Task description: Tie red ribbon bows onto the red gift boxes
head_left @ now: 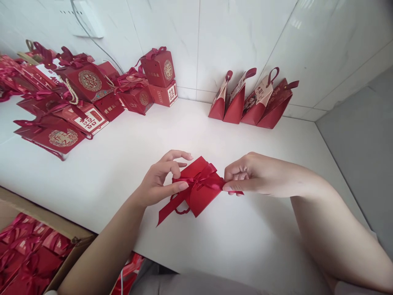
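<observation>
Grey fabric is seen at the bottom edge, closest of all, between the two forearms. Most of the view is taken up by the white bench, which is backed by a tiled wall. At the lower left, a cardboard box is filled with red ribboned packs. A heap of red gift boxes is spread across the far left of the bench, with two of them stacked against the wall. Four red handled bags are stood in a row further right, against the wall. A small red pouch is laid on the bench near its front edge, between the hands. A red ribbon is tied in a bow across it, one tail trailing down to the left. The left hand is closed on the bow's left side, thumb and forefinger pinched. The right hand is closed on the ribbon's right end, which is held taut.
</observation>
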{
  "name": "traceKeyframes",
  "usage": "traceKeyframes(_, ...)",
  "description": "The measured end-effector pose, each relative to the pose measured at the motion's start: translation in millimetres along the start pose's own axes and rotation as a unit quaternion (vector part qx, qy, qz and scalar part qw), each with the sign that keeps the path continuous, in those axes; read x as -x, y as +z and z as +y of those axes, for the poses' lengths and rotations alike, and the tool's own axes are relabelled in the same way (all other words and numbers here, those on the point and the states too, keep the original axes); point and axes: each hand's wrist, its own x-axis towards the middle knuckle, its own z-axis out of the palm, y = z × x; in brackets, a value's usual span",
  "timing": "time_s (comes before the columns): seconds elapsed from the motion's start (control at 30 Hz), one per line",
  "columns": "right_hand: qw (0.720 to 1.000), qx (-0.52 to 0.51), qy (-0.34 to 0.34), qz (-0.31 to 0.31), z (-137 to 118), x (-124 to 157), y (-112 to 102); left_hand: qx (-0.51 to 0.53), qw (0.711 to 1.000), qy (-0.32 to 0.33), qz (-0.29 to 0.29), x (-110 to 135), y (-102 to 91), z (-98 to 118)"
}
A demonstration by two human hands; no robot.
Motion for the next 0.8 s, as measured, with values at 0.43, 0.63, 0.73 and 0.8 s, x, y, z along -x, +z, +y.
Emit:
traceKeyframes(0.43, 0.99, -0.12, 0.037, -0.07, -2.4, 0.3, -2.0, 0.078, 0.989, -0.127, -0.02, -0.5, -4.8, -3.8)
traceKeyframes(0.63, 0.991, -0.114, 0.002, -0.069, -1.6, -0.5, -5.2, 0.102, 0.984, -0.144, -0.026, 0.2, -5.7, -3.4)
traceKeyframes(0.73, 0.994, -0.094, -0.01, -0.063, 0.2, -1.8, -5.6, 0.104, 0.982, -0.153, -0.032, 0.0, -6.0, -2.5)
traceKeyframes(0.8, 0.994, -0.086, -0.011, -0.062, 1.0, -2.5, -5.5, 0.101, 0.982, -0.157, -0.037, -0.2, -6.2, -2.0)
